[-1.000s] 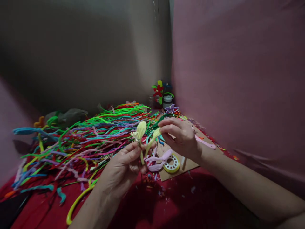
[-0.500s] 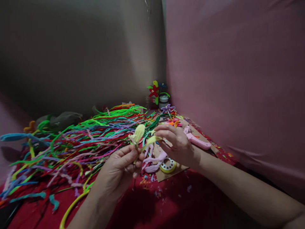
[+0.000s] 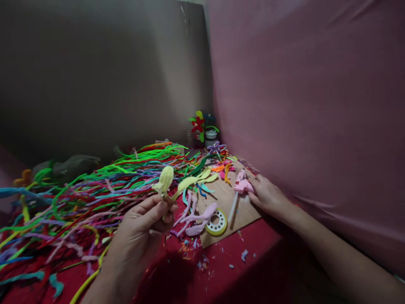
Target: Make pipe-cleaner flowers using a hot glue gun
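My left hand [image 3: 142, 236] pinches a pale yellow pipe-cleaner flower [image 3: 166, 179] by its base. One rounded petal stands upright, and a longer petal [image 3: 186, 183] leans out to the right. At the cardboard's right side, my right hand [image 3: 268, 195] is closed around the handle of a pink glue gun [image 3: 243, 185], which lies on the cardboard. A clear glue stick [image 3: 234, 209] pokes out of the gun toward me. The handle is mostly hidden by my fingers. Left of the gun lie lilac pipe-cleaner petals [image 3: 199, 219] and a yellow tape roll [image 3: 217, 223].
A large heap of coloured pipe cleaners [image 3: 104, 190] covers the left side. The cardboard sheet [image 3: 249, 213] rests on red cloth [image 3: 221, 274] scattered with fuzz scraps. Behind stand a jar [image 3: 211, 137] and a red pipe-cleaner flower [image 3: 198, 123], near a pink wall [image 3: 300, 105].
My right hand has left the yellow petals and moved right to the glue gun, whose body has turned. My left hand still holds the yellow flower; the view has shifted slightly right.
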The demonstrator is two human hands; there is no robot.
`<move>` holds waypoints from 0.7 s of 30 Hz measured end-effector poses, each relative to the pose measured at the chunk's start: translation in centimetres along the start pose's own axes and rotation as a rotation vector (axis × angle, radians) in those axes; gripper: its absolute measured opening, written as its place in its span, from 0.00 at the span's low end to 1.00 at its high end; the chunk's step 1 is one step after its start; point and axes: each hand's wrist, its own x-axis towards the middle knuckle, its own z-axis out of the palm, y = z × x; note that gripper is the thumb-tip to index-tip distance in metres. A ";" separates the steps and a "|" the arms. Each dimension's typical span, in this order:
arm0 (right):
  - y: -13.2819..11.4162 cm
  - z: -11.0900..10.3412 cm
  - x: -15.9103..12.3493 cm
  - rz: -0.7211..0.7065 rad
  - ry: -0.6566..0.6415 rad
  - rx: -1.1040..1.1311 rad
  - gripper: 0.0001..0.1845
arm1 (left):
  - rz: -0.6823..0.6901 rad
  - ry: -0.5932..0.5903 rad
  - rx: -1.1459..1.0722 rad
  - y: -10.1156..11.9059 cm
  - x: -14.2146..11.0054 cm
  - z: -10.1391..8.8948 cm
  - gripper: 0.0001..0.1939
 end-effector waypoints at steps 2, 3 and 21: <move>0.1 0.2 -0.1 -0.032 0.043 0.102 0.19 | 0.007 0.001 -0.008 0.0 0.1 -0.1 0.12; 0.2 0.1 -0.2 -0.049 0.097 0.180 0.19 | 0.012 0.002 -0.013 0.0 0.2 -0.2 0.12; -13.0 -4.5 3.3 -0.163 -0.178 1.418 0.19 | 0.339 0.107 -0.130 0.8 1.2 -1.5 0.08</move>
